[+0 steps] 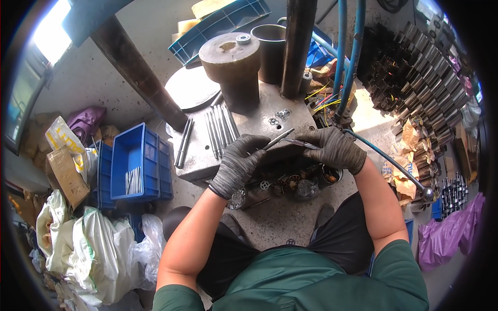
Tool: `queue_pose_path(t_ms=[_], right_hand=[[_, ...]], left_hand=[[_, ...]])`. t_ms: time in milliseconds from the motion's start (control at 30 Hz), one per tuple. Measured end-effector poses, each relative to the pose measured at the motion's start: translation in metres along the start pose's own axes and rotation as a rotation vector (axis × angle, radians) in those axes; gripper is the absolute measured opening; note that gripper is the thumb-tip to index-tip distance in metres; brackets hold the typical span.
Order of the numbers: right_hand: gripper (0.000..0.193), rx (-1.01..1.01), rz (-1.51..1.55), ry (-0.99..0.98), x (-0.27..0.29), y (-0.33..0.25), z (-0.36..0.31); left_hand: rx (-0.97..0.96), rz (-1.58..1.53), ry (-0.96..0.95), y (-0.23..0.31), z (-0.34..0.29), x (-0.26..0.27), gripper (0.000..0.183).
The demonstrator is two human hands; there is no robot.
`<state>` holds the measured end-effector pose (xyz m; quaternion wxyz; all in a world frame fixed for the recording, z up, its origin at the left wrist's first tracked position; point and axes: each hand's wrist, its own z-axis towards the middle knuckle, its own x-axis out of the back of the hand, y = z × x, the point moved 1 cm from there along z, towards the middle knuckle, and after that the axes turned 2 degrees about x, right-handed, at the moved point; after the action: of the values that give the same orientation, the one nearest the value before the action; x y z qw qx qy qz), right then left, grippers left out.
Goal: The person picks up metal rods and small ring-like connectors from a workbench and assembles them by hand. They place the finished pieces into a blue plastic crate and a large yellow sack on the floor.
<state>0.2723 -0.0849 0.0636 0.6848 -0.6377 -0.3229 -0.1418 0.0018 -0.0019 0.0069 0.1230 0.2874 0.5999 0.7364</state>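
Observation:
My left hand (236, 165), in a grey knitted glove, is closed around a slim metal shaft (280, 138) whose far end points up and to the right. My right hand (336, 149), gloved alike, grips a thin metal tool (302, 143); its tip is at or close to the shaft, and I cannot tell whether they touch. Both hands are over the front edge of a metal press table (254, 122). Several similar shafts (220, 127) lie side by side left of centre, with a few more (184, 142) at the left edge. Small shiny rings (282, 115) lie beyond my hands.
A thick round metal block (228, 57) stands on the table with a bearing (243, 39) on top. Dark posts (298, 46) rise behind. Blue crates (136, 166), one holding shafts, stand left. Blue hoses (342, 57), a long-handled bar (389, 160) and stacked metal tubes (430, 67) are right.

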Motion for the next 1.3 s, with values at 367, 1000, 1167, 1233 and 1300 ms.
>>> queue_pose_path(t_ms=[367,1000,1167,1233,1300], right_hand=[[0.049,0.161,-0.078,-0.065,-0.01,-0.011,0.004],[0.057,0.068,0.101,-0.156,-0.021,0.002,0.005],[0.065,-0.205,0.761,-0.337,-0.031,0.002,0.0],[0.065,-0.194,0.751,-0.327,-0.026,-0.006,0.0],[0.064,-0.168,0.692,-0.254,-0.022,-0.003,0.0]], left_hand=[[0.309,-0.359,-0.158,0.016,-0.007,-0.004,0.031],[0.589,-0.971,-0.382,-0.004,-0.002,-0.001,0.046],[0.521,-0.977,-0.397,0.005,-0.005,0.005,0.051],[0.441,-0.787,-0.31,0.01,-0.008,0.014,0.05],[0.376,-0.512,-0.142,0.023,-0.009,0.023,0.042]])
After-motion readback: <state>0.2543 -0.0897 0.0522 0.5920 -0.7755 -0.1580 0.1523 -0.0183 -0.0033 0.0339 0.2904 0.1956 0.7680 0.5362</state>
